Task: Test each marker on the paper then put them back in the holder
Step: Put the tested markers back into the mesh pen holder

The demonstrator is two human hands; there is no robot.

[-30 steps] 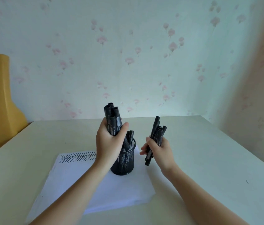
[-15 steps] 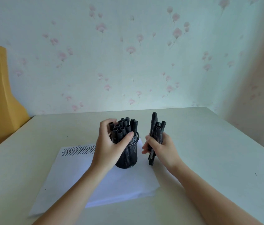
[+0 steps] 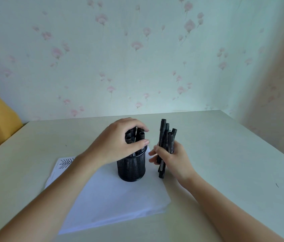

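Your left hand (image 3: 118,145) is gripping markers (image 3: 135,137) inside the holder (image 3: 131,167); your right hand (image 3: 172,158) is clutching a bundle (image 3: 165,142) beside the holder. Jamming them in risks tipping it.

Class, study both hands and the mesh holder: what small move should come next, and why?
Probably the left hand lets go of the markers in the holder, since they already stand inside it, making room for the bundle gripped by the right hand.

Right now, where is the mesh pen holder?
In the head view the mesh pen holder stands centre-table on the paper stack, under the left hand, with the right hand's marker bundle beside it.
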